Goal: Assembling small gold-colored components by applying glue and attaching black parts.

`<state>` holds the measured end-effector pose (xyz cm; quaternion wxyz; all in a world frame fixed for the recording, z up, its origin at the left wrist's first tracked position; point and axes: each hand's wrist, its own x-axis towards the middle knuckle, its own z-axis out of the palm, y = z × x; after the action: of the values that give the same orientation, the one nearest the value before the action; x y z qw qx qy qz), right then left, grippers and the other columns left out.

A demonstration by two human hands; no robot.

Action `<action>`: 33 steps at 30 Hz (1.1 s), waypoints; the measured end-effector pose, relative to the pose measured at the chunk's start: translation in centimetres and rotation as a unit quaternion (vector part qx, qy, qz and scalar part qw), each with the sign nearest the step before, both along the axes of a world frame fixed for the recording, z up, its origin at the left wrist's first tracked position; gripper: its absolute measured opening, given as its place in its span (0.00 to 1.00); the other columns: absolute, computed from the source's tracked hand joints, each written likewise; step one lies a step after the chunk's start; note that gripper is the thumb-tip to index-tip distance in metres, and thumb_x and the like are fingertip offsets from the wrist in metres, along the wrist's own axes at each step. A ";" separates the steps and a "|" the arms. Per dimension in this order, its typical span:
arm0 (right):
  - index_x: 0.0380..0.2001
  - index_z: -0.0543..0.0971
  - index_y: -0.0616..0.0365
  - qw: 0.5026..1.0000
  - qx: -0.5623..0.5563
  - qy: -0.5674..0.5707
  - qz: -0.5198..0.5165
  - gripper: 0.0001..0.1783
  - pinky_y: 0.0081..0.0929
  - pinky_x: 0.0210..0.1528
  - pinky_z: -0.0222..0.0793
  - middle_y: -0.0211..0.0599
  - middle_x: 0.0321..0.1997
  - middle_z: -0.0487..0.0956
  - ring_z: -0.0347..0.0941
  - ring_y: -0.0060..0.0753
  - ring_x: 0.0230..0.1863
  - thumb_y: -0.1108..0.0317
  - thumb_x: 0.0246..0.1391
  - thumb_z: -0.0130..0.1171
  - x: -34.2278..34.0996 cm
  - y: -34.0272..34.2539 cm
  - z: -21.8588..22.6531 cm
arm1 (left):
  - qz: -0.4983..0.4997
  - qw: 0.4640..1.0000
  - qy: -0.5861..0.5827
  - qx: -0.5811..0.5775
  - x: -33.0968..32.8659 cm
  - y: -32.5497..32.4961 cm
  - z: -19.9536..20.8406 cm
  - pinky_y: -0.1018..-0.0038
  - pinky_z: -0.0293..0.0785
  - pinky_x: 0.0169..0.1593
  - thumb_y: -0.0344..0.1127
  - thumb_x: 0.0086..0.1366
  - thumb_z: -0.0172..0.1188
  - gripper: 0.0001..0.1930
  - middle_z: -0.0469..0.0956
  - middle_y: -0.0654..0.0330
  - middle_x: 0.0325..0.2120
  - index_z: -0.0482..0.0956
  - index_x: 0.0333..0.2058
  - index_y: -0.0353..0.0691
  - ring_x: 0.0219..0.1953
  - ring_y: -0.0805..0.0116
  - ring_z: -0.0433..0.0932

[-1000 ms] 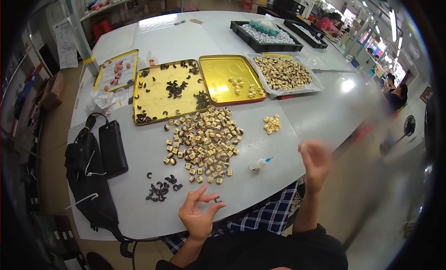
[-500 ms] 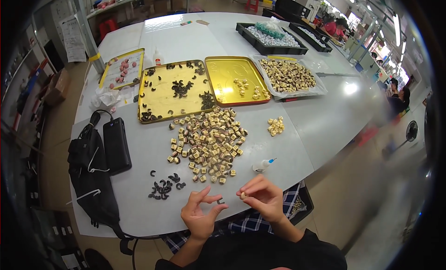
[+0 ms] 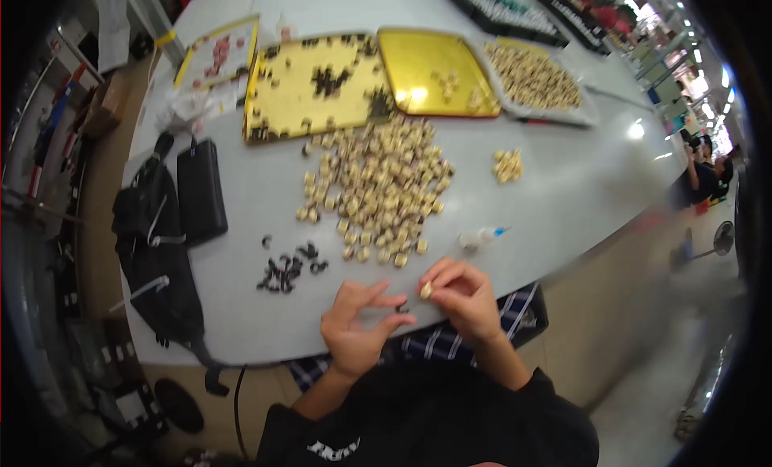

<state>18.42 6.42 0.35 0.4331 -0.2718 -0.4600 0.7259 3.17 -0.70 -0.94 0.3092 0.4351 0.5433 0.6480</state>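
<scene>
A small black C-shaped piece [image 3: 402,309] sits between the thumb and fingertips of my left hand [image 3: 352,332]. Just to its right, my right hand [image 3: 470,300] pinches a small cream-coloured block [image 3: 426,291]. The two held pieces are close but apart, over the table's near edge. Beyond my hands lies a big heap of cream blocks with dark sides [image 3: 382,186]. Loose black curved pieces [image 3: 283,274] are scattered left of my left hand. A small bottle with a blue tip [image 3: 478,239] lies beyond my right hand.
Farther back stand a yellow tray of black pieces [image 3: 297,81], a gold tray [image 3: 430,57] and a lined tray of finished-looking blocks [image 3: 531,77]. A small cream pile [image 3: 507,166] lies at right. A black bag [image 3: 165,278] and a black power bank [image 3: 201,194] lie at left.
The whole view has shifted, with the table's things now higher in the picture. My hands have come a little closer together, each keeping its piece.
</scene>
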 end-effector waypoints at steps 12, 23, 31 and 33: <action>0.29 0.73 0.68 0.980 -0.185 0.016 0.072 0.07 0.23 0.42 0.69 0.46 0.35 0.74 0.72 0.31 0.37 0.81 0.43 0.59 -0.2 0.4 0.5 | -0.036 0.996 0.060 0.061 -0.6 0.5 0.0 0.79 0.68 0.34 0.27 0.38 0.71 0.27 0.81 0.61 0.27 0.76 0.42 0.36 0.28 0.72 0.69; 0.31 0.74 0.69 0.959 -0.215 -0.055 0.179 0.09 0.23 0.42 0.70 0.45 0.36 0.76 0.74 0.30 0.39 0.82 0.44 0.59 1.0 1.6 1.4 | -0.039 0.994 0.090 0.049 0.1 1.1 0.4 0.78 0.68 0.31 0.27 0.33 0.73 0.25 0.80 0.62 0.25 0.78 0.36 0.37 0.28 0.70 0.70; 0.38 0.70 0.63 0.950 -0.193 0.006 0.244 0.11 0.19 0.42 0.68 0.39 0.38 0.77 0.73 0.24 0.40 0.79 0.49 0.56 0.4 1.3 0.4 | -0.004 0.995 0.085 0.043 0.5 0.0 0.7 0.76 0.68 0.29 0.25 0.30 0.73 0.24 0.78 0.62 0.22 0.79 0.33 0.37 0.27 0.67 0.69; 0.39 0.68 0.62 0.949 -0.202 0.029 0.242 0.13 0.19 0.43 0.67 0.39 0.39 0.77 0.73 0.25 0.41 0.79 0.50 0.56 0.5 1.0 0.0 | -0.001 0.996 0.081 0.042 0.5 0.2 0.8 0.76 0.67 0.30 0.25 0.30 0.73 0.23 0.78 0.63 0.21 0.79 0.32 0.37 0.27 0.66 0.69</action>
<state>18.88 7.44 0.39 0.1933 -0.2134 -0.3431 0.8941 3.65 -0.48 -0.16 0.2461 0.4990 0.5387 0.6327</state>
